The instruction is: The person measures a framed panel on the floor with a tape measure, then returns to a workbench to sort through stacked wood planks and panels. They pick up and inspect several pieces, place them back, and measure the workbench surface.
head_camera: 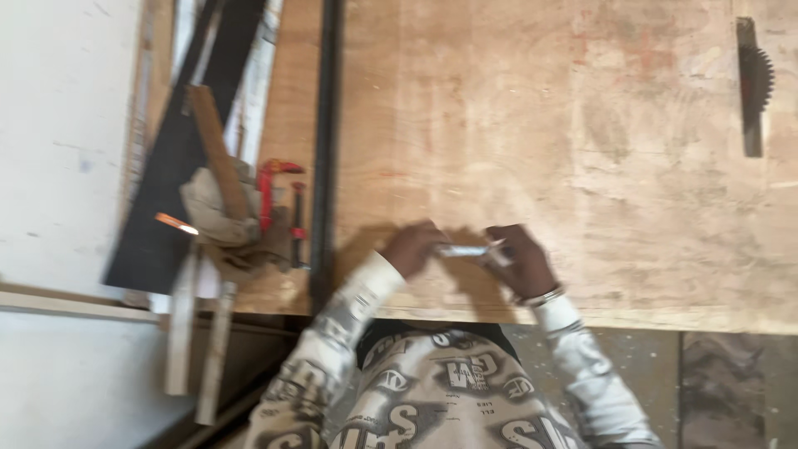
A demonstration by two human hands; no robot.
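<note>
Both hands met over the near edge of the table (582, 166). The left hand (413, 248) and right hand (522, 259) each pinched one end of a small pale stick (465, 249), which spanned level between them, blurred.
</note>
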